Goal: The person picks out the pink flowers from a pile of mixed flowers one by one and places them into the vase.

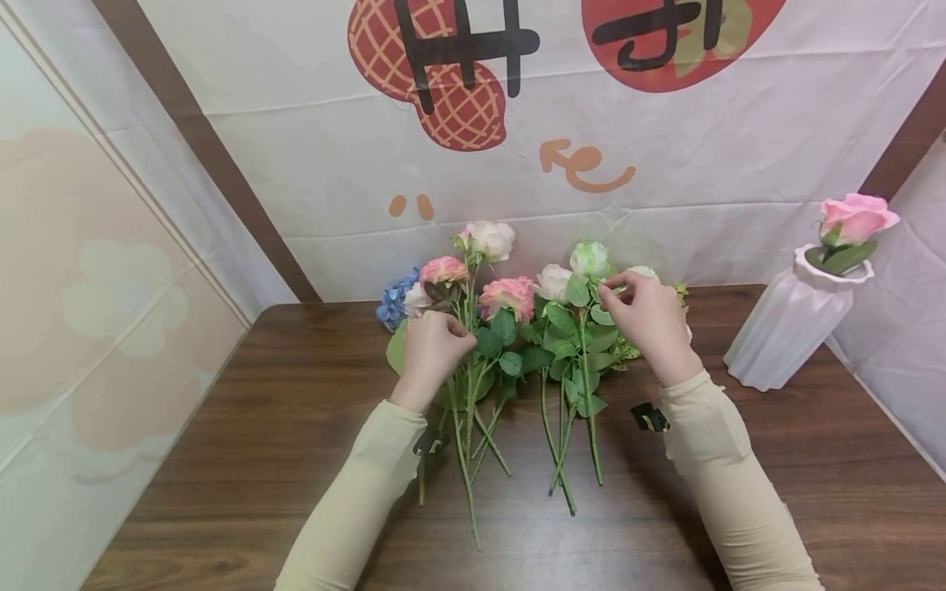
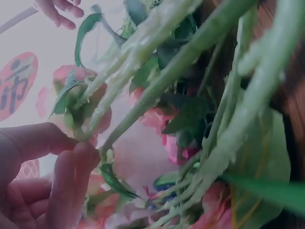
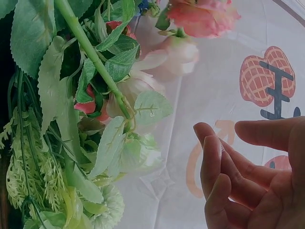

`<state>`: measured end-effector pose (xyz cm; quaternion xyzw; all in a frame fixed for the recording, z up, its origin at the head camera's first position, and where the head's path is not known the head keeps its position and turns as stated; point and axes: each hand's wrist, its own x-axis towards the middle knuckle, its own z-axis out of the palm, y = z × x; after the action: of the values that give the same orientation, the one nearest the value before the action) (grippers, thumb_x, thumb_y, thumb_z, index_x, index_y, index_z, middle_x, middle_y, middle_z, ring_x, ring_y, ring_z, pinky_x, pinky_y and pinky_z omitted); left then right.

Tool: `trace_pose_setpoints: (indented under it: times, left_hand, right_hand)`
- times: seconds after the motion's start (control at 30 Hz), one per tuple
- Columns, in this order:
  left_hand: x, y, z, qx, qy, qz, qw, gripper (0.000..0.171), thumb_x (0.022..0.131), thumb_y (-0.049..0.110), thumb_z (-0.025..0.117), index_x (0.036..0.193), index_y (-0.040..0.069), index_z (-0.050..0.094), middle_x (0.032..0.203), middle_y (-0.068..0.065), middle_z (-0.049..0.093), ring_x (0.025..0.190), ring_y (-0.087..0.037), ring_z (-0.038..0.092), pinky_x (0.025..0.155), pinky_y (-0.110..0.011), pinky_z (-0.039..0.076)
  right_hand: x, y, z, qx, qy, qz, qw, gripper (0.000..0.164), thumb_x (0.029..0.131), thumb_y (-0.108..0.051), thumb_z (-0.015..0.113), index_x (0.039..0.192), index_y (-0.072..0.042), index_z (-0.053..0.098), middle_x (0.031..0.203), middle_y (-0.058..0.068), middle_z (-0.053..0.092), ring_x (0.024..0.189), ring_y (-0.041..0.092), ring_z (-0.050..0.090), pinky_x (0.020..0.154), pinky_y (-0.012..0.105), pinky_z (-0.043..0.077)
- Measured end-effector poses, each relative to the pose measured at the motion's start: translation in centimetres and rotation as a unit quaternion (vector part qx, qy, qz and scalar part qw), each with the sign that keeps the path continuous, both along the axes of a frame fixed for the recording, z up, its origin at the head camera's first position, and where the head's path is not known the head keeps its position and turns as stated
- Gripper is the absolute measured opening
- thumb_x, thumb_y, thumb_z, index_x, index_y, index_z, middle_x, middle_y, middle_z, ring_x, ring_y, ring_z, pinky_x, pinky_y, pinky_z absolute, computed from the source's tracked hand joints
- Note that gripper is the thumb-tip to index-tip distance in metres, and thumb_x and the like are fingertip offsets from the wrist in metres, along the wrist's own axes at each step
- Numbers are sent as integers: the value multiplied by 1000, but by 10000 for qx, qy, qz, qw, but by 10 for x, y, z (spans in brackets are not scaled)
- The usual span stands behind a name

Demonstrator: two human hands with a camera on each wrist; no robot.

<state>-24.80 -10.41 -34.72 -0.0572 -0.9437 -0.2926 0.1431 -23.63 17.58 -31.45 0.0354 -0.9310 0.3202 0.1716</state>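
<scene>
My left hand (image 1: 436, 349) pinches a thin green flower stem (image 2: 126, 126) between thumb and index finger, as the left wrist view shows. A pale pink-white rose (image 1: 491, 240) and two pink flowers (image 1: 510, 297) (image 1: 443, 271) are close by that hand. My right hand (image 1: 650, 324) hovers beside a white-green rose (image 1: 590, 258) and its leaves. In the right wrist view its thumb and loosely bent fingers (image 3: 212, 157) have a gap between them and hold nothing. A white rose (image 1: 553, 281) lies among the right-hand stems.
A white ribbed vase (image 1: 787, 332) with one pink rose (image 1: 860, 217) stands at the right of the brown wooden table (image 1: 296, 460). A blue flower cluster (image 1: 397, 300) lies at the left of the bunch. Behind the table hangs a printed white cloth (image 1: 296, 164).
</scene>
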Motion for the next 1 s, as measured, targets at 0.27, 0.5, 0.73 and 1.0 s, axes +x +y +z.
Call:
trace_pose_setpoints:
  times: [0.27,0.5,0.73,1.0]
  left_hand:
    - [-5,5,0,2629,-734,-185,9619,17,81,9,66,97,5,72,89,-11,71,67,-28,68,57,-33,57]
    - [-7,5,-1,3724,-928,-410,9225,22,87,11,67,108,3,68,98,-13,66,86,-33,65,60,-33,58]
    - [-5,7,-2,3658,-960,-428,9248,21,88,8,65,108,3,66,96,-14,68,68,-26,68,56,-34,58]
    - [-5,6,4,4458,-688,-372,8917,22,90,5,60,111,-2,64,93,-11,65,60,-9,61,50,-23,51]
  right_hand:
    - [-1,1,0,25,-42,-63,10000,30,95,-35,55,108,-11,68,81,6,73,61,19,63,47,28,43]
    - [-1,1,0,63,-106,-70,9999,33,95,-38,53,109,-12,67,83,6,73,60,18,62,47,28,42]
    - [1,1,1,-1,-116,-21,9999,31,95,-35,54,110,-11,67,83,6,74,58,18,61,45,28,41]
    - [1,-1,0,-46,-99,16,9999,28,94,-30,56,109,-9,67,80,7,73,57,18,60,45,28,41]
